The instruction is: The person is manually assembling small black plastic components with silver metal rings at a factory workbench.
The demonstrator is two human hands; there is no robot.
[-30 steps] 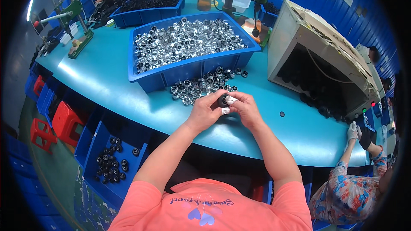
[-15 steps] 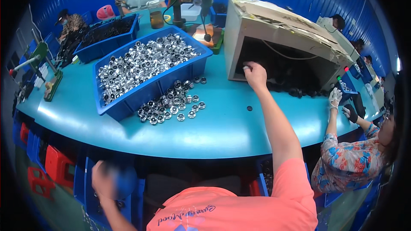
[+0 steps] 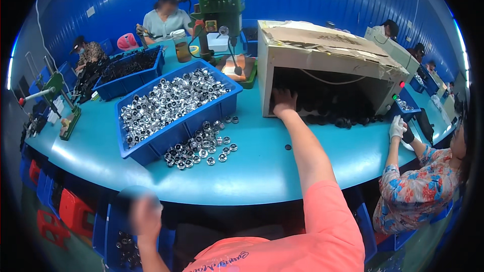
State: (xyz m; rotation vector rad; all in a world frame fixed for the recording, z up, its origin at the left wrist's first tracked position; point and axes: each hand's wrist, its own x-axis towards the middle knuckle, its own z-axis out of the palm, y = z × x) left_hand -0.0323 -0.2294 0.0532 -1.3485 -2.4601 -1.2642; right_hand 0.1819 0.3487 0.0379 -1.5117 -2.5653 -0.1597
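Observation:
My right hand [image 3: 285, 100] reaches into the left side of the open front of a beige box [image 3: 266, 65]. Its fingers look apart, though the tips fade into the dark inside. Black round parts [image 3: 343, 121] lie along the box's lower opening. My left hand [image 3: 146, 215] is raised before the table's front edge, over a blue bin [image 3: 101, 224] with a few small parts in it. Motion smears the left fingers, so whether they hold anything cannot be made out. A loose black piece [image 3: 288, 147] lies on the table near my right forearm.
A blue crate [image 3: 189, 121] of shiny metal-and-black round parts stands on the teal table [image 3: 252, 181], with a loose heap [image 3: 204, 146] before it. Behind are a green press [image 3: 222, 7] and a crate of black parts [image 3: 128, 83]. A gloved co-worker [image 3: 416, 186] sits at right.
My right hand has gone from the box's opening deeper inside. My left hand has moved a little to the right, still blurred. The whole view has shifted, with the table lower in it.

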